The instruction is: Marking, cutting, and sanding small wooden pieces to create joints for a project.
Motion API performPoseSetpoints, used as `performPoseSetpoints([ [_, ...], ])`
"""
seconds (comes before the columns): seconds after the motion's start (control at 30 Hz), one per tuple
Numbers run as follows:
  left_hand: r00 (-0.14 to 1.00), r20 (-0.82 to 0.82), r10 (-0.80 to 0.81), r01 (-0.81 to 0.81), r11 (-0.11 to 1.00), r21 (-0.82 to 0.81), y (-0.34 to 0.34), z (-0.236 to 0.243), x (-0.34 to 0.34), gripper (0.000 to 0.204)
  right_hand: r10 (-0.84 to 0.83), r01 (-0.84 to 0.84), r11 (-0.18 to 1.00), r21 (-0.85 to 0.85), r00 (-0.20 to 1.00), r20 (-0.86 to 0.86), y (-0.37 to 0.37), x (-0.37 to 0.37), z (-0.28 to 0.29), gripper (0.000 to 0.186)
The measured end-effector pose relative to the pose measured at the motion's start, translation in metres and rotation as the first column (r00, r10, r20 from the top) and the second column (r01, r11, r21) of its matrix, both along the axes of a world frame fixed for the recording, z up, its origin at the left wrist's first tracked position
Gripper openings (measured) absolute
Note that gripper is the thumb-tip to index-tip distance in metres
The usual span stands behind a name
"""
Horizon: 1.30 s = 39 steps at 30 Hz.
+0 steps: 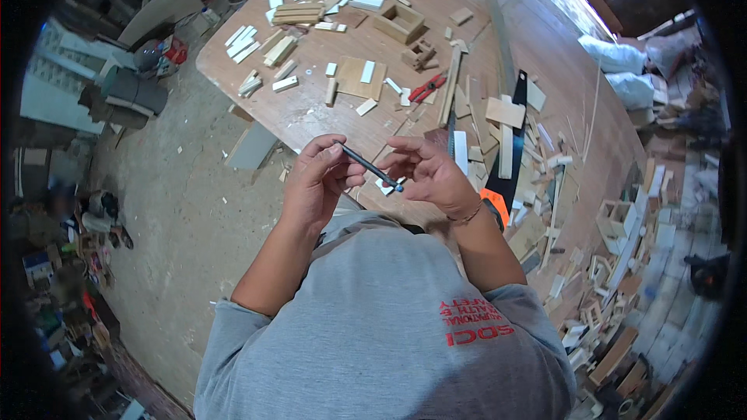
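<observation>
In my left hand (317, 175) is a slim black pen (364, 160) with a blue tip at its lower right end. The thumb and fingers pinch it near its upper left end. My right hand (433, 175) is beside the blue end, its fingers loosely bent and apart. Whether a fingertip touches the pen cannot be made out. Both hands are above the near edge of a wooden table (288, 113), in front of my grey shirt. Just beyond them lie red-handled pliers (426, 89) and a flat wooden square (352, 78) with a white block on it.
A handsaw (513, 140) with an orange handle lies right of my right hand among wood strips. Small blocks and an open wooden box (399, 23) cover the far table. Offcuts and small wooden frames (616, 225) pile up at the right. Concrete floor (187, 210) stretches left.
</observation>
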<state>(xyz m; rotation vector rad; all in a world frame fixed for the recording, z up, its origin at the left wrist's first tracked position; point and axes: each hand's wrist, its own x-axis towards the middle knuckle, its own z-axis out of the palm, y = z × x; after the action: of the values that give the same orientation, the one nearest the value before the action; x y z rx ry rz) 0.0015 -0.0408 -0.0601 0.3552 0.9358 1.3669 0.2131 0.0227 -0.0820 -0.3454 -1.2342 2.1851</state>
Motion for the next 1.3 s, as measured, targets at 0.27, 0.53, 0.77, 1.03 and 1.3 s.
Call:
performPoseSetpoints([
  [0.27, 0.973, 0.064, -0.220, 0.224, 0.972, -0.065, 0.027, -0.026, 0.035, 0.021, -0.552, 0.469, 0.766, 0.440, 0.831, 0.075, -0.024, 0.016, -0.003, 0.036],
  [0.53, 0.762, -0.443, -0.471, 0.503, 0.863, -0.051, 0.051, -0.110, 0.068, 0.038, -0.810, 0.537, 0.495, 0.683, 0.571, 0.138, -0.039, 0.037, -0.036, 0.017],
  [0.77, -0.201, -0.921, -0.335, 0.497, 0.775, -0.391, 0.042, -0.208, 0.073, 0.079, -0.830, 0.565, 0.487, 0.666, 0.536, 0.151, -0.051, 0.057, -0.006, 0.019],
  [1.03, -0.404, -0.894, -0.197, 0.564, 0.715, -0.412, 0.047, -0.223, 0.077, 0.063, -0.784, 0.635, 0.595, 0.493, 0.594, 0.180, -0.069, 0.074, 0.013, 0.031],
  [1.3, 0.762, 0.102, -0.639, 0.643, 0.766, -0.006, 0.060, -0.140, 0.070, 0.047, -0.873, 0.629, 0.408, 0.662, 0.481, 0.082, -0.070, 0.092, 0.023, 0.018],
])
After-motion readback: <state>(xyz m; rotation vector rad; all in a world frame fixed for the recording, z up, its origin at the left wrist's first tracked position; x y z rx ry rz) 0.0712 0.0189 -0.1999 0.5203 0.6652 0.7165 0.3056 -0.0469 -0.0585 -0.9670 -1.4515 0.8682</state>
